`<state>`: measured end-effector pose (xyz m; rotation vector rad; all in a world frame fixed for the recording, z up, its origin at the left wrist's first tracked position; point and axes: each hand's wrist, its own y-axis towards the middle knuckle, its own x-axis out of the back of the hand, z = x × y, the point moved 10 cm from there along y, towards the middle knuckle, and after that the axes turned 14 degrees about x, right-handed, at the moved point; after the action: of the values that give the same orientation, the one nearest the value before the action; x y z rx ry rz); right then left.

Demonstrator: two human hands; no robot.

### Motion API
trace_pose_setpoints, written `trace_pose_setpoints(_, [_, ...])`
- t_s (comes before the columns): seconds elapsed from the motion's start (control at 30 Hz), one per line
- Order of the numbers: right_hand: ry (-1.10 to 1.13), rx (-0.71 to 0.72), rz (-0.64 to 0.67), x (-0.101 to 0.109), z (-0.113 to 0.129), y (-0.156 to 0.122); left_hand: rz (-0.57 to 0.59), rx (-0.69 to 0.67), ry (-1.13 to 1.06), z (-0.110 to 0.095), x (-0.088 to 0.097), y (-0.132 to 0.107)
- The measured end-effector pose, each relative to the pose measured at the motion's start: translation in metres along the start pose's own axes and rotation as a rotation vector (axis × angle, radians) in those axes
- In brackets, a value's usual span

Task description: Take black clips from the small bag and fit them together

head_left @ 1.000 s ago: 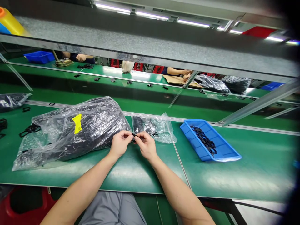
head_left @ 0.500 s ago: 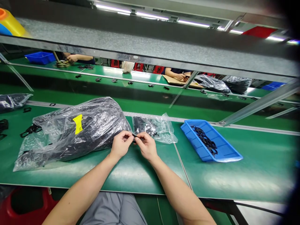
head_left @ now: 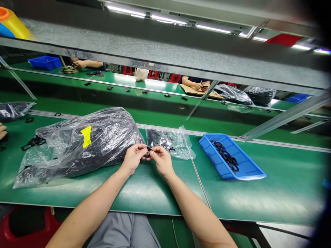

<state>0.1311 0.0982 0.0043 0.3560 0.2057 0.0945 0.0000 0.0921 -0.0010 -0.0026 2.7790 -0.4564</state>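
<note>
Hands [head_left: 148, 158] pinching a small, probably black part [head_left: 149, 149], large bag [head_left: 111, 137] beside

Fingers [head_left: 158, 150] and forearms [head_left: 90, 203] bare; trousers [head_left: 121, 230] grey, softly creased.

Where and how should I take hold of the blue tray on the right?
Once the right hand is free, probably pinch the blue tray by its long right rim, from the right, thumb inside. That edge is long and straight, and the black parts lie nearer the left wall, away from the thumb.
</note>
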Motion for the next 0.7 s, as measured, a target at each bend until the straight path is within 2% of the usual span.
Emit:
trace_pose_setpoints(0.13, [0.000, -0.030, 0.003, 0.001, -0.005, 0.001, -0.043, -0.116, 0.135, -0.007, 0.002, -0.001])
trace_pose_setpoints(0.27, [-0.221, 0.043, 0.072, 0.003, 0.004, 0.002, -0.056, -0.262, 0.299, -0.017, 0.000, -0.005])
trace_pose_setpoints(0.33, [-0.284, 0.057, 0.096, 0.003, 0.006, 0.003, -0.053, -0.279, 0.324, -0.017, -0.002, -0.006])
trace_pose_setpoints(0.43, [-0.138, -0.028, 0.050, 0.005, -0.002, 0.004, -0.059, -0.227, 0.254, -0.010, 0.001, -0.003])
trace_pose_setpoints(0.57, [0.130, -0.143, -0.061, 0.005, -0.010, 0.003, -0.011, -0.181, 0.190, -0.004, -0.002, 0.001])
trace_pose_setpoints(0.7, [0.200, -0.241, -0.020, -0.004, -0.016, -0.003, -0.040, -0.178, 0.201, -0.005, 0.001, 0.001])
